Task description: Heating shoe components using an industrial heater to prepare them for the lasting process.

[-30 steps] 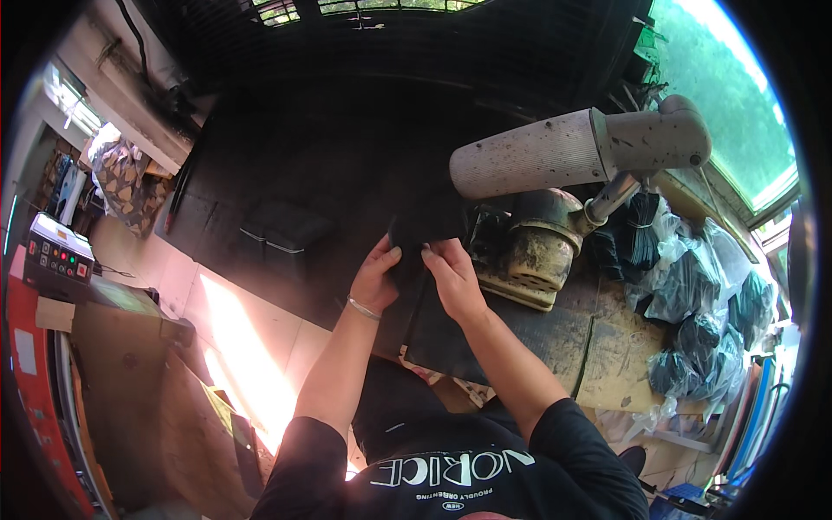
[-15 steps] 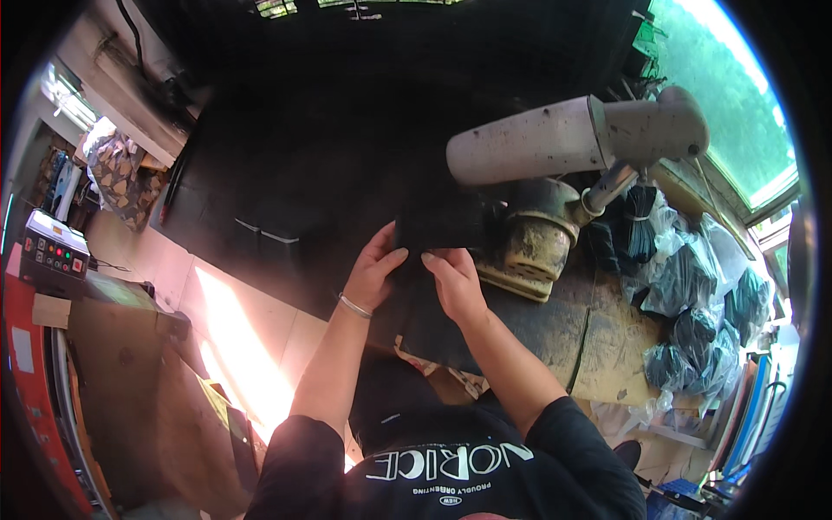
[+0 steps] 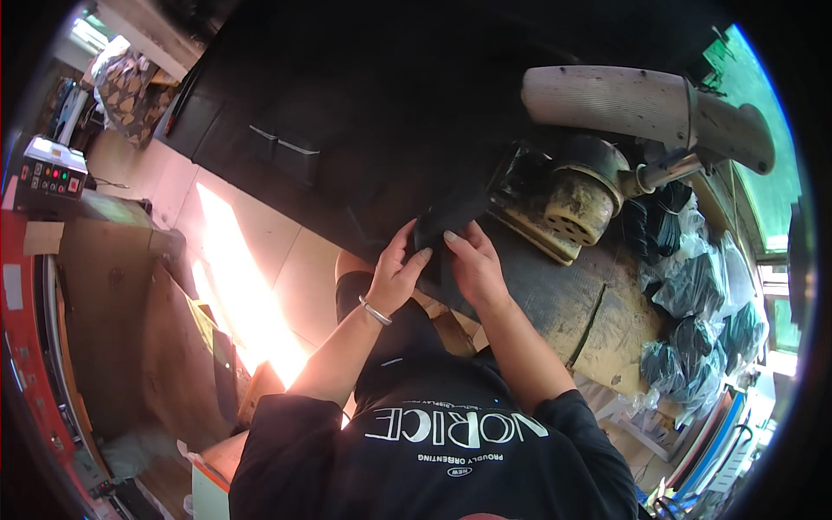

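Note:
Between my hands is a thin black piece point(image 3: 440, 227), bent or folded over; its outline merges with the dark worktop, so its kind is unclear. My left hand point(image 3: 399, 270), with a pale bracelet at the wrist, pinches its left side, thumb on top. On the other side my right hand point(image 3: 478, 267) grips it with the thumb uppermost and the fingers hidden beneath. Both hands are close together over the table's near edge. Just beyond my right hand stands a dirty cream machine point(image 3: 579, 208) with a rounded, perforated housing.
A grey cylindrical arm point(image 3: 607, 97) reaches over the machine. Clear bags of black pieces point(image 3: 693, 277) crowd the right. A black bundle with a pale band point(image 3: 284, 149) lies on the dark worktop point(image 3: 347, 95). Far left are a control box point(image 3: 54, 169) and a brown carton point(image 3: 113, 295).
The view has shifted, so the machine sits higher and farther right. The black piece looked flatter before and now appears bent between my hands, which still hold it.

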`<state>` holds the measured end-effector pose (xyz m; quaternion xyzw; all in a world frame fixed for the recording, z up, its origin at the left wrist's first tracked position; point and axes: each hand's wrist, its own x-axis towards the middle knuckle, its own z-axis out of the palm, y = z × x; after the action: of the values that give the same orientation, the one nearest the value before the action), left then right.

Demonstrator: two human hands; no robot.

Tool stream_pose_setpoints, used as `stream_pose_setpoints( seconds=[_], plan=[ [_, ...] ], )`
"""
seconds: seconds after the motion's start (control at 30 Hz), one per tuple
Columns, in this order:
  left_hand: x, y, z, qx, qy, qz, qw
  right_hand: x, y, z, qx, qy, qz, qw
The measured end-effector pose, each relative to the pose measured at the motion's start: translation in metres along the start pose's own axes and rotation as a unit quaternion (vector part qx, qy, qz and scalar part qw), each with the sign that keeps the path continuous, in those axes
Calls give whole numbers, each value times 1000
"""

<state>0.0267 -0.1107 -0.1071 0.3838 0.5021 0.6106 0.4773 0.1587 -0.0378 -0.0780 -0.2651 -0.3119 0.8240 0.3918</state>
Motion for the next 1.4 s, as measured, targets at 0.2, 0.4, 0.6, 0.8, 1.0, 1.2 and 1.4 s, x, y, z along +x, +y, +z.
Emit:
stream_pose_setpoints(
  seconds=[0.2,0.4,0.6,0.8,1.0,1.2,1.4],
  plan=[
    [5,18,-36,-131,160,-124,971,61,36,23,-193,21,22,981],
    [30,19,-75,-106,234,-124,959,103,48,59,-203,-10,102,974],
    [40,6,-85,-37,271,-167,947,117,73,49,-419,78,39,904],
    [56,-38,-116,144,290,-128,938,113,74,48,-389,96,132,907],
    [51,0,-113,-27,205,-243,948,103,62,63,-400,43,168,900],
    [1,-13,-82,108,432,-190,875,86,98,48,-440,-27,183,879],
    [-42,-11,-94,-224,329,-229,888,57,95,65,-440,-59,201,873]
  ],
)
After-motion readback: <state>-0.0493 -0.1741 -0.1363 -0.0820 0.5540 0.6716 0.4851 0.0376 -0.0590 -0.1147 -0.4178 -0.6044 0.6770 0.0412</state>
